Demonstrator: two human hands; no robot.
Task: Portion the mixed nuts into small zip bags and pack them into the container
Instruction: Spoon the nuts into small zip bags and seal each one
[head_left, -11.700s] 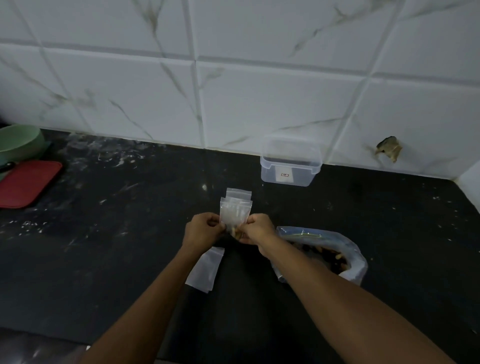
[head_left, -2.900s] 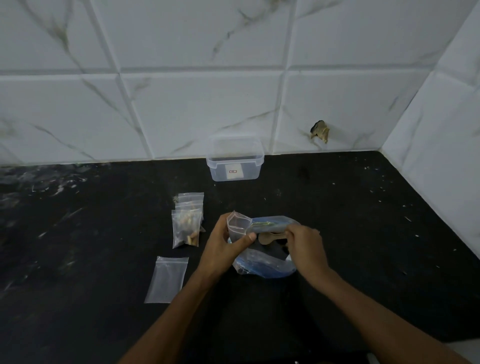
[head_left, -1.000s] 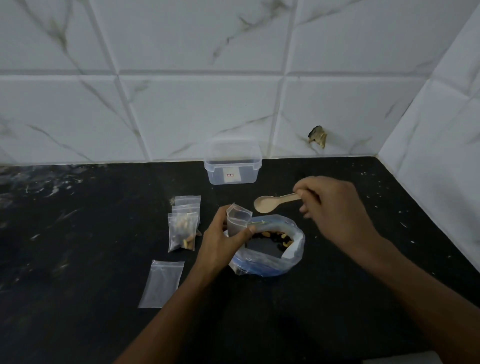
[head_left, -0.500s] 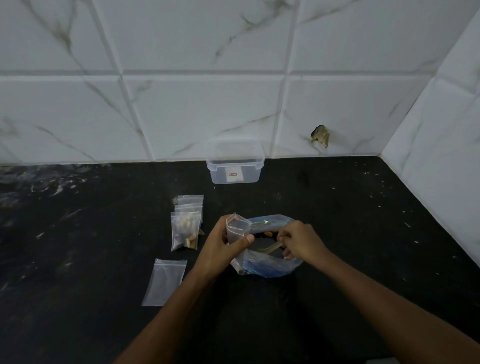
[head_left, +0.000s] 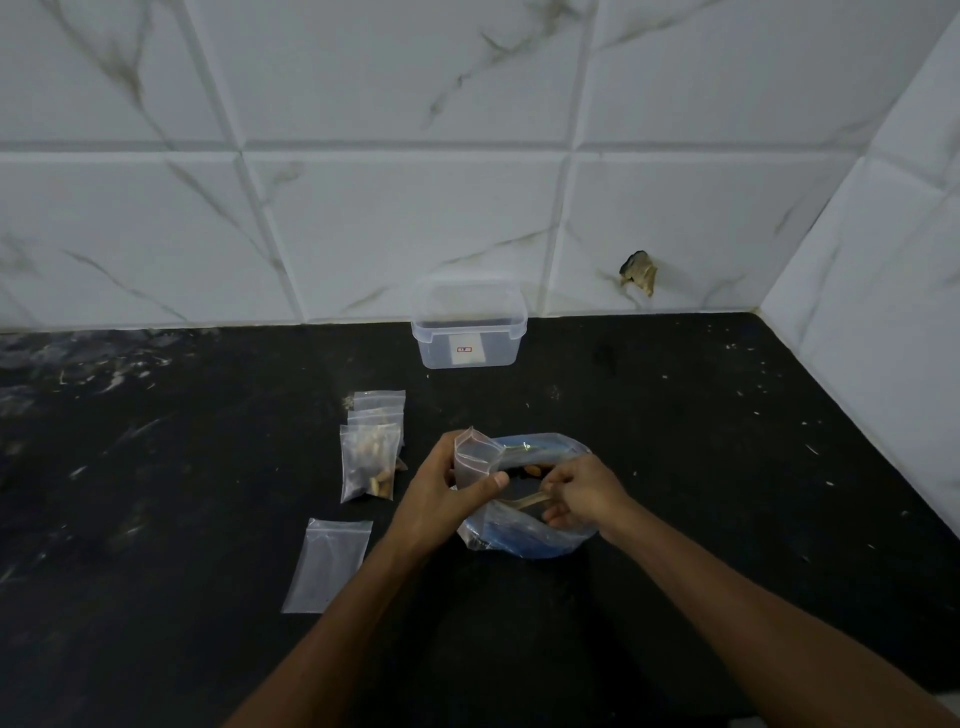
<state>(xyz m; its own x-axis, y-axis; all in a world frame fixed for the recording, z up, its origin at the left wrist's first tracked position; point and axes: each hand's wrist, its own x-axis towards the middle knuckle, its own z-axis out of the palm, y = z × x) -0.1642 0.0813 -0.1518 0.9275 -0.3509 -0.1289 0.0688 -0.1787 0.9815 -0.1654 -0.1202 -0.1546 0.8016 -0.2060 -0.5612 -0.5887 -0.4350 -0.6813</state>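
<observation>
Two hands are at work over the dark surface (head_left: 156, 493), and what has changed most in the last second is the right one: a moment ago it was raised above the nuts with the wooden spoon clear of the bag, and now it is back down inside the mouth, so another scoop seems to be under way.

Going left to right: one empty zip bag (head_left: 327, 566) lies flat near the front, untouched. Just behind it sits a small overlapping stack of filled zip bags (head_left: 370, 457), pale and brown nuts showing through the clear plastic; they have not moved and are not yet packed. The left hand (head_left: 441, 493) pinches a small open zip bag (head_left: 470, 457) upright between thumb and fingers, its mouth held open right at the rim of the big bag. Whether it holds any nuts yet I cannot tell. The large bag of mixed nuts (head_left: 524, 530) stands slumped, its rim rolled open. The right hand (head_left: 584, 491) curls round the wooden spoon (head_left: 524, 501), whose bowl is hidden inside.

Well behind, against the tiled wall, the clear container (head_left: 467, 340) stands open and appears empty.
</observation>
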